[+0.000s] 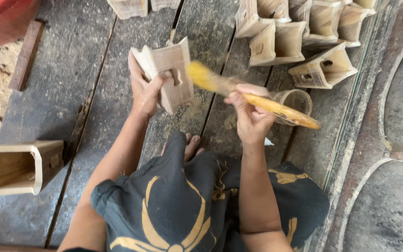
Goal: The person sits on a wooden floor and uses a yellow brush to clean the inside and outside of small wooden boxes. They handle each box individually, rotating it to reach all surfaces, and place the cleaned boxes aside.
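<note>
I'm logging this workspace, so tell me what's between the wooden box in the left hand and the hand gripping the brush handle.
In the head view, only the yellow brush bristles span between the wooden box and the right hand; dark floor planks show beneath.

Left hand (145, 91) grips a small wooden box (166, 74), tilted up; right hand (250, 116) holds a yellow brush (253, 99), bristles just beside the box, more boxes (299, 32) lying beyond

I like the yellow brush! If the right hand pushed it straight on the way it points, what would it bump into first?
Most likely the small wooden box in the left hand. The brush in the right hand points at it, bristles nearly touching.
</note>
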